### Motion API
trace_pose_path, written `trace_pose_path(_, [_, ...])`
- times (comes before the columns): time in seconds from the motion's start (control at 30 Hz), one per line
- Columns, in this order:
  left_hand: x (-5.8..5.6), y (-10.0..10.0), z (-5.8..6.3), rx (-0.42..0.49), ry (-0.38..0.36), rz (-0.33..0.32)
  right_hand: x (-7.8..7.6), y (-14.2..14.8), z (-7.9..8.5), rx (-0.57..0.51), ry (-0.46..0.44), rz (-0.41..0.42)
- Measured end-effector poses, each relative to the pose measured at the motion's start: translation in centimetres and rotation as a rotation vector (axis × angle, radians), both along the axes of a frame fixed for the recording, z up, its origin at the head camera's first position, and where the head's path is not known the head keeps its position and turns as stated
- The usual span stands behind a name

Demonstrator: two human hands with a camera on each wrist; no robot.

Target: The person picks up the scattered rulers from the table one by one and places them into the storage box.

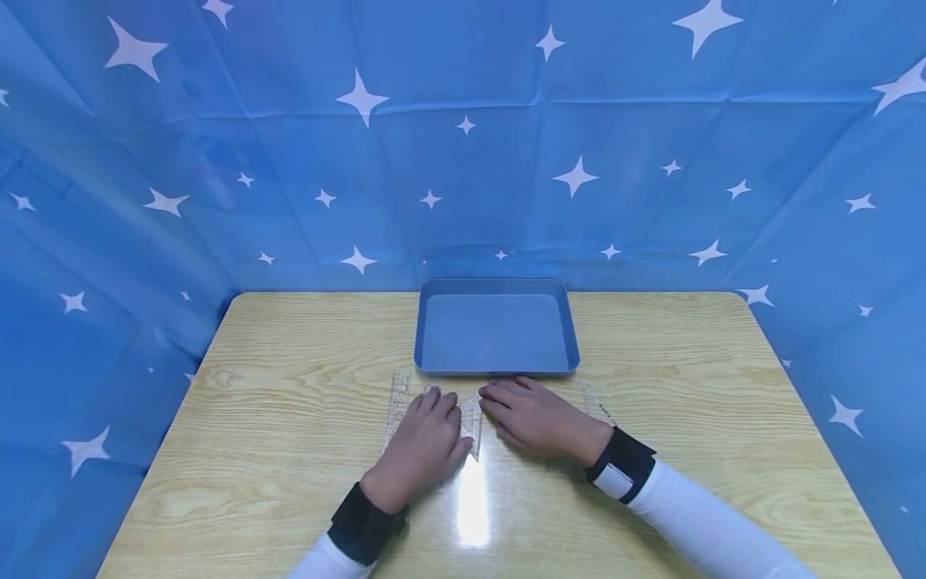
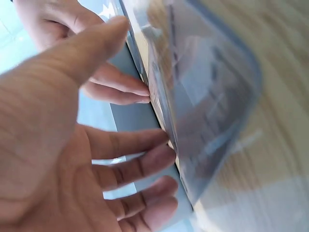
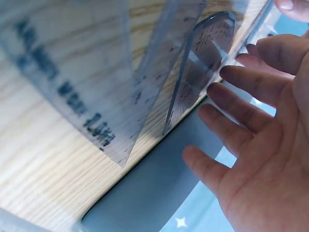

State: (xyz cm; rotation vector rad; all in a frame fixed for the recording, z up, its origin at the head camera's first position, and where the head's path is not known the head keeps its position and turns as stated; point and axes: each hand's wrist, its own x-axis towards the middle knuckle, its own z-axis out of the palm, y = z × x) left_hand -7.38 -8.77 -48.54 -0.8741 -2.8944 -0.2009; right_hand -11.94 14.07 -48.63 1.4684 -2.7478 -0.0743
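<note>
My left hand (image 1: 423, 442) rests low over clear plastic drawing tools in front of the tray, its fingers loosely bent. In the left wrist view those fingers (image 2: 145, 166) are right at the edge of a clear plastic piece (image 2: 212, 92) with a rounded corner. Beside that hand lies a clear ruler (image 1: 398, 406). A clear set square (image 1: 473, 430) shows between the hands. My right hand (image 1: 542, 418) reaches in from the right, fingers spread and fairly straight near a clear protractor (image 3: 207, 58). Another clear set square (image 3: 77, 92) with dark lettering lies by that hand.
A shallow blue tray (image 1: 497, 371) stands at the table's back edge, just beyond the fingertips. The wooden table (image 1: 289, 362) carries a bright light reflection in front of the hands. Behind it hangs a blue curtain (image 1: 463, 161) with white stars.
</note>
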Motion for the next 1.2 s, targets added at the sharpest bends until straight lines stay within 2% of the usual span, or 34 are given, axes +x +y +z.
trace_pose_path(0.13, [0.0, 0.2, -0.1, 0.004, 0.023, -0.004, 0.1, 0.1, 0.0, -0.022, 0.018, 0.008])
trace_pose_path(0.27, [-0.1, 0.6, -0.2, 0.003, 0.005, 0.015, 0.3, 0.2, 0.2, -0.047, 0.021, 0.009])
trace_pose_path(0.43, [0.0, 1.3, 0.0, -0.019, -0.032, 0.077, 0.5, 0.3, 0.3, -0.055, 0.027, 0.005])
trace_pose_path(0.6, [-0.2, 1.6, -0.3, -0.043, 0.022, 0.132, 0.6, 0.2, 0.4, -0.039, 0.023, 0.009])
trace_pose_path(0.67, [-0.3, 1.6, -0.3, -0.046, 0.020, 0.147, 0.6, 0.2, 0.5, -0.039, 0.025, 0.015])
trace_pose_path(0.93, [-1.1, 1.3, 0.0, 0.031, -0.112, 0.175, 0.5, 0.3, 0.4, -0.048, 0.010, 0.012])
trace_pose_path(1.1, [-1.9, 1.3, 0.2, 0.135, -0.258, 0.211, 0.5, 0.1, 0.4, -0.086, 0.015, 0.018])
trace_pose_path(1.2, [-2.3, 1.3, 0.2, 0.165, -0.342, 0.228, 0.4, -0.1, 0.5, -0.099, 0.014, 0.022])
